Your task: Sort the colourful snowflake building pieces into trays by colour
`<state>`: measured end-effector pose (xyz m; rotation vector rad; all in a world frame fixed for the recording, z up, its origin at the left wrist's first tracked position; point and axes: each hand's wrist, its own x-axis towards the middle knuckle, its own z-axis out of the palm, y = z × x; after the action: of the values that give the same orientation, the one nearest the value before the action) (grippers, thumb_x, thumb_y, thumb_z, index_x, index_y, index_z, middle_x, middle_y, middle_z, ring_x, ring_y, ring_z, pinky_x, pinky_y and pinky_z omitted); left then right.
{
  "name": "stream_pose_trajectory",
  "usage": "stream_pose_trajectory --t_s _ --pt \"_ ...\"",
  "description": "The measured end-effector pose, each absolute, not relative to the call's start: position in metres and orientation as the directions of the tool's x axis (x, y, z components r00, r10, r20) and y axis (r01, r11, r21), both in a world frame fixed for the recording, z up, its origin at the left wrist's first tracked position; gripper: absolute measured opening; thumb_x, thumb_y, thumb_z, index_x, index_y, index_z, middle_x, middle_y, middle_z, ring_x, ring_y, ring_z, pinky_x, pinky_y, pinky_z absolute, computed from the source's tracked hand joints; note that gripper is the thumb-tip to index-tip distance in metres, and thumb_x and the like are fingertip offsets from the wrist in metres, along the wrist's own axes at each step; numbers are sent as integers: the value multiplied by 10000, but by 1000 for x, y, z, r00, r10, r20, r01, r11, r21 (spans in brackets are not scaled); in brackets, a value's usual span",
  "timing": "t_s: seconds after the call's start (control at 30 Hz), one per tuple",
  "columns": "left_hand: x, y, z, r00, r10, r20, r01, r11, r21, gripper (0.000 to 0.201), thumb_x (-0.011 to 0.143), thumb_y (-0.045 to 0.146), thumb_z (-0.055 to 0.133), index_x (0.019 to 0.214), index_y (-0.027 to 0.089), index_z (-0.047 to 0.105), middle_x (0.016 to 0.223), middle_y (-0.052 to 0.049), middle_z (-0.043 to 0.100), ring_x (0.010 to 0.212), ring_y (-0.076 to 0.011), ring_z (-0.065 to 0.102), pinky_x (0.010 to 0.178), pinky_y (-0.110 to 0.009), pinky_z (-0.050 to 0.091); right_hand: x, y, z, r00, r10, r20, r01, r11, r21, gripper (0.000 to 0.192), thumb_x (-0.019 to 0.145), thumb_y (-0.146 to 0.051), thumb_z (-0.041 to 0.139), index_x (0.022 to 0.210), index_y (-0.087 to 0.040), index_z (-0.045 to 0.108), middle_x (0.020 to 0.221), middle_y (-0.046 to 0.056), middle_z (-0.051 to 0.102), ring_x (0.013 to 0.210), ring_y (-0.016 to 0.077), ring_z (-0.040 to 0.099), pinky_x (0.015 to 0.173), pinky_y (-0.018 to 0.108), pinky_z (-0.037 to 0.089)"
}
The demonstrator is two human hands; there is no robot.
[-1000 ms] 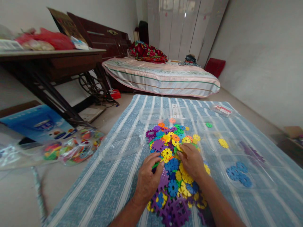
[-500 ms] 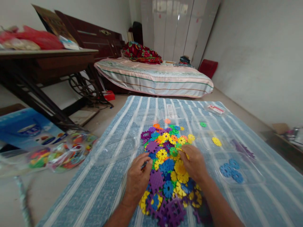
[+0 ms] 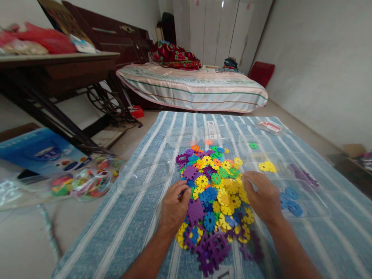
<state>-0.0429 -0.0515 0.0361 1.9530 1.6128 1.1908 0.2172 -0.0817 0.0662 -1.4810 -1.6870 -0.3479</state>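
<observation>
A heap of flat, notched plastic pieces in yellow, blue, purple, green and orange lies on the striped cloth. My left hand rests at the heap's left side, fingers closed round a small dark thing that I cannot make out. At the right edge of the heap, beside the yellow discs, my right hand hovers with loosely curved fingers apart and no piece visible in it. Clear plastic trays stand to the right: yellow discs lie in one, blue discs in another, purple pieces in a third.
A green disc lies in a farther clear tray. Another clear tray stands left of the heap. A boxed item with a red label lies at the far right. Bags of colourful pieces sit on the floor at left.
My right hand has moved from the heap's middle to its right edge, and the yellow piece it pinched is gone from it. A further yellow disc now lies in the tray.
</observation>
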Motion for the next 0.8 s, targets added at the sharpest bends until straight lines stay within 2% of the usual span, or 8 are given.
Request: stream_pose_trajectory --t_s 0.17,0.4,0.57,0.8 --pt "-43 -52 35 2 928 372 632 -290 719 197 807 318 530 793 197 684 989 -80 707 954 -202 653 915 -372 508 197 -93 48 -115 788 605 838 404 -368 145 865 -236 526 938 -202 647 947 73 680 933 190 625 849 358 528" --pt "-43 -52 35 3 929 370 624 -291 725 197 806 318 529 786 196 683 992 -82 705 957 -204 654 908 -369 512 194 -99 43 -203 856 476 793 429 -432 166 824 -265 584 973 -212 634 1036 83 650 1048 225 580 946 437 484" --pt "-43 -53 37 6 931 364 626 -288 725 197 804 311 524 767 198 681 991 -76 706 954 -208 654 903 -372 513 185 -101 44 -219 846 486 801 440 -405 183 817 -253 576 981 -204 638 1098 100 626 1120 243 540 978 464 461" --pt "-43 -53 36 18 925 379 629 -305 715 179 802 302 532 767 206 679 987 -65 706 961 -203 650 909 -374 507 171 -91 43 -195 839 509 826 420 -376 159 833 -241 548 957 -212 644 1051 98 633 1109 248 541 977 483 454"
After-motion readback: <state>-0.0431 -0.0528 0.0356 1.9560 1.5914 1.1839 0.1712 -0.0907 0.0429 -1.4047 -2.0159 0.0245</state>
